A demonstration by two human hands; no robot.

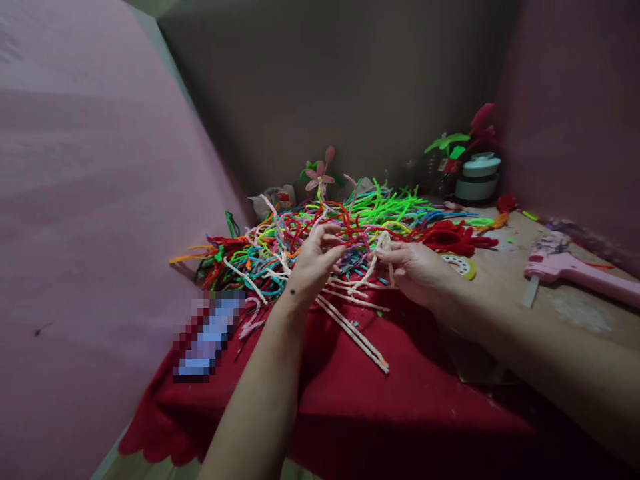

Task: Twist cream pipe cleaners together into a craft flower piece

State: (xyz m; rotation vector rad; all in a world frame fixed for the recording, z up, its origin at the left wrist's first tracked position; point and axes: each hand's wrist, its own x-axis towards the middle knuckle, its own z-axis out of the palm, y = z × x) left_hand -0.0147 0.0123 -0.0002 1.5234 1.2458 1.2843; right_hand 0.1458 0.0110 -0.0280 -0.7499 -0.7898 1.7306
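My right hand (413, 267) pinches a cream pipe cleaner (384, 241) that is bent into a loop at its top, with its ends hanging below the fingers. To its left, my left hand (320, 257) has its fingers apart, and nothing shows between them. Both hands are in front of a large tangled heap of coloured pipe cleaners (385, 203). More cream pipe cleaners (355, 330) lie on the red cloth (350, 390), below and between my hands.
A pink glue gun (575, 267) rests on the table at right, near a yellow-rimmed tape roll (460, 265). Behind the heap rise a pink pipe-cleaner flower (320, 179) and a pale lidded container (479, 177). A blurred-out rectangular object (213, 337) lies at left.
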